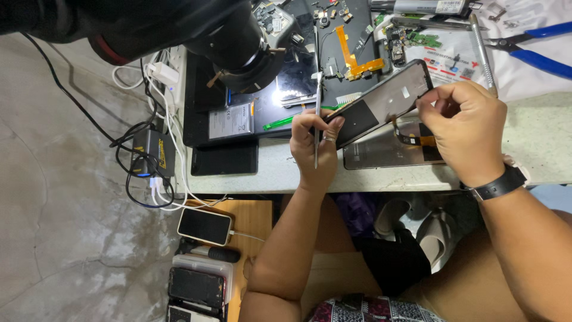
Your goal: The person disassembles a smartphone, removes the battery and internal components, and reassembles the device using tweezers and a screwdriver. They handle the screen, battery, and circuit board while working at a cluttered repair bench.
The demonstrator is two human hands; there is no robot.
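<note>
My left hand [314,143] grips the lower end of an opened phone screen panel [381,101] and also holds thin metal tweezers [317,101] upright between its fingers. My right hand [462,128], with a black watch on the wrist, pinches the panel's upper right side where an orange flex cable [411,140] hangs from it. The panel is tilted above a second flat panel [375,154] lying on the light bench top [536,143].
A black microscope head [238,48] hangs over a dark mat [202,107] with small parts and an orange flex strip [351,56]. Blue-handled pliers [536,50] lie far right. Cables and a charger [152,152] hang left. A phone [204,225] rests on a wooden stool below.
</note>
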